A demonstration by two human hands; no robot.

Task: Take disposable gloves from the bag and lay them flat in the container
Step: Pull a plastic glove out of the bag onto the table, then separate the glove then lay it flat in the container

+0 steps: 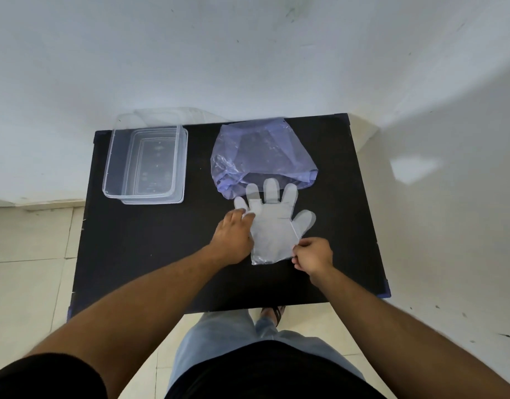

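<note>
A clear disposable glove (272,223) lies flat on the black table (150,254), fingers pointing away from me, their tips overlapping the mouth of a bluish plastic bag (259,156). My left hand (235,236) rests on the glove's left edge near the little finger, its fingertips closed on the plastic. My right hand (314,253) pinches the cuff's right corner between thumb and fingers. A clear rectangular container (145,161) stands at the table's far left, on what looks like its lid, with nothing visible in it.
The table stands against a white wall. Its near edge is just in front of my legs, and its right edge (383,254) lies close to my right hand. Tiled floor shows on the left.
</note>
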